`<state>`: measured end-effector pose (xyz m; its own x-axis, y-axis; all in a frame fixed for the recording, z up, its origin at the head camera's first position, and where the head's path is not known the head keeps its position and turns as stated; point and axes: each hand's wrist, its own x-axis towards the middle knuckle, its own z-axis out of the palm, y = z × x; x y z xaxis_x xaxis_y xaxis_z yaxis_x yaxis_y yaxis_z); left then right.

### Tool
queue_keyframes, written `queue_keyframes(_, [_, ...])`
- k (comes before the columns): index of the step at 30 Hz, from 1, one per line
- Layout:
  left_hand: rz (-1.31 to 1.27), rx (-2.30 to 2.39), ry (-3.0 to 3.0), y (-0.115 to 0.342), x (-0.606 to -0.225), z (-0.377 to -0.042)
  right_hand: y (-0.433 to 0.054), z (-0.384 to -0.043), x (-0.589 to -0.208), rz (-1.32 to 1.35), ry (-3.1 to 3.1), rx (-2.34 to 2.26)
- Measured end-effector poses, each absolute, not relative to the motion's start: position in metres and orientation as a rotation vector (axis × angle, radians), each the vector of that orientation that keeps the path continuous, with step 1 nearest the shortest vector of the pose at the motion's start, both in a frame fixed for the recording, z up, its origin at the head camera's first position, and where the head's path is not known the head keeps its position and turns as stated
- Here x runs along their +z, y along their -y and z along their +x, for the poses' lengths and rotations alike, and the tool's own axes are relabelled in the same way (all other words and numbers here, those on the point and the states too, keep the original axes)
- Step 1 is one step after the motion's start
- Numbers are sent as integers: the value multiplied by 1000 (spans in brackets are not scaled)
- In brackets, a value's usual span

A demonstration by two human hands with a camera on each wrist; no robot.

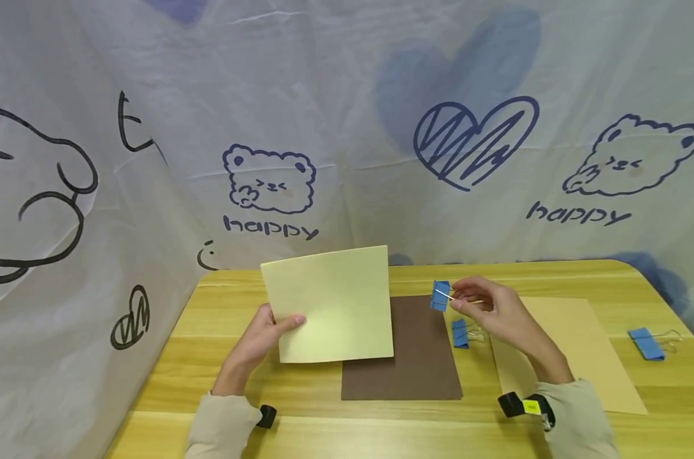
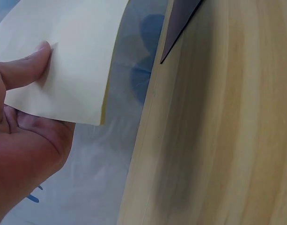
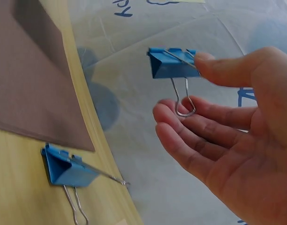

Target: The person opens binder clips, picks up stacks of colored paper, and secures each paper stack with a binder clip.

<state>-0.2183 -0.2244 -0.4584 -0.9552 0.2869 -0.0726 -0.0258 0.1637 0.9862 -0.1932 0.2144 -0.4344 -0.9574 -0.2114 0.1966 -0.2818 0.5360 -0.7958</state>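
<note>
In the head view my left hand grips a stack of pale yellow paper by its lower left side, thumb on the front. The left wrist view shows the paper raised above the table, with the other fingers behind it. To the right of the stack, my right hand holds a blue binder clip up off the table. Close up, the thumb is at the top wire handle of the clip, while the lower handle reaches down to the fingers.
Brown paper lies on the wooden table, partly behind the yellow stack. A second blue binder clip is beside it. Tan paper lies under the right forearm, and a third clip sits farther right. A printed cloth hangs behind.
</note>
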Motion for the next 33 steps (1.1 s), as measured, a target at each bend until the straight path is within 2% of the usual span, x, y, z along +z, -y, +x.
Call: queue_keyframes(33, [372, 1810, -2122, 195, -470, -214, -200, -193, -441, 616, 2746, 1509])
